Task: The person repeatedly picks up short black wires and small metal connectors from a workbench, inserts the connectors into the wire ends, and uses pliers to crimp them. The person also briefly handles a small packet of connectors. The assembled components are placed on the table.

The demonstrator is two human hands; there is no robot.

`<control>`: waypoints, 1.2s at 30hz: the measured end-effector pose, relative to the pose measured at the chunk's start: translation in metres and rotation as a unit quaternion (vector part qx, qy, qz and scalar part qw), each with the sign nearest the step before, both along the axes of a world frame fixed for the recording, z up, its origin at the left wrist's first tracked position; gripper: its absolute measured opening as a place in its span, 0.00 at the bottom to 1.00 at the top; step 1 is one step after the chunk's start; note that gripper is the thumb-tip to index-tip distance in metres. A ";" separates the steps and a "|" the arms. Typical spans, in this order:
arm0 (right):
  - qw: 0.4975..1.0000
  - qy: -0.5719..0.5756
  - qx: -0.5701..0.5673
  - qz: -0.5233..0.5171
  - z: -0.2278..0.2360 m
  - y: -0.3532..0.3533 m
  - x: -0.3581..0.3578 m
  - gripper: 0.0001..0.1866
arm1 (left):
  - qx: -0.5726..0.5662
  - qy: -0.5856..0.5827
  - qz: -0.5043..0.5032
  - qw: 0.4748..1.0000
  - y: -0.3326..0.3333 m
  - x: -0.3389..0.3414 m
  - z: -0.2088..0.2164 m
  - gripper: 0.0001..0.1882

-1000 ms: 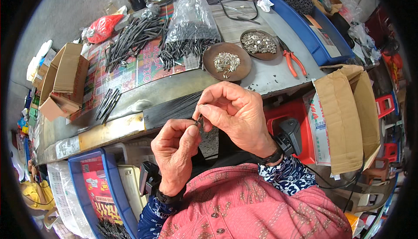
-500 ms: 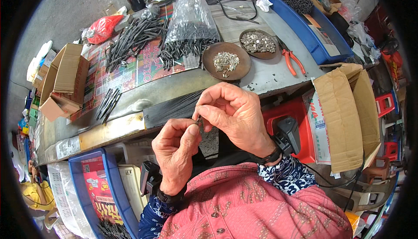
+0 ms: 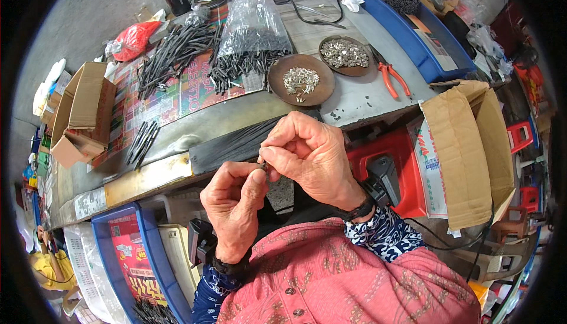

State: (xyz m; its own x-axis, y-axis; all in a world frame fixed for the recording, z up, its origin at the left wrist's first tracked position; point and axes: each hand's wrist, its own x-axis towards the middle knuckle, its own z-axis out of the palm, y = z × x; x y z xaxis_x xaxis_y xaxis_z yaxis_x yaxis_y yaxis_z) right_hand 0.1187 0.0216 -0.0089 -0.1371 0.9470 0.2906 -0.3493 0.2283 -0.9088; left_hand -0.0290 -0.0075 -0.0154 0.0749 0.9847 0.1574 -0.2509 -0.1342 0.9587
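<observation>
- Small dark part (image 3: 266,168): pinched between both hands, held in the air just off the worktop's near edge; too small to tell its kind.
- Left hand (image 3: 235,206): closed, thumb and fingertips gripping the part from below.
- Right hand (image 3: 310,157): closed, fingertips pinching the same part from above; touches the left hand.
- Worktop (image 3: 360,97): grey, cluttered.
- Brown dish (image 3: 301,80): near the near edge, holds small metal pieces.
- Second dish (image 3: 345,55): just behind, more pieces.
- Pliers (image 3: 391,78): orange-handled, right of the dishes.
- Clear bag (image 3: 253,29): black rods, further back.
- Loose rods (image 3: 172,57): left of the bag.
- Cardboard box (image 3: 80,111): left end.
</observation>
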 end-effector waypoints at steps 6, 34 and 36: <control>1.000 -0.010 -0.010 -0.002 0.002 -0.001 0.005 0.05 | -0.004 0.036 -0.010 0.999 0.009 -0.001 0.005 0.08; 0.563 -0.643 0.076 -0.513 -0.046 0.066 0.190 0.18 | 0.144 0.034 0.055 0.987 0.067 0.015 -0.029 0.06; 0.606 -0.594 0.064 -0.525 -0.032 0.059 0.179 0.14 | 0.155 0.031 0.052 0.986 0.068 0.015 -0.032 0.06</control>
State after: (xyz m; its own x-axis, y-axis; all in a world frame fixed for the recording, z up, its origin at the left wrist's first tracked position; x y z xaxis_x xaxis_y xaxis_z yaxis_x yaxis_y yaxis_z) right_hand 0.2979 0.0804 -0.0408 0.3361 0.6738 0.6580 0.9336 -0.1463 -0.3271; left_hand -0.0140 0.0608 -0.0470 -0.0058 0.8929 0.4503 -0.1624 -0.4451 0.8806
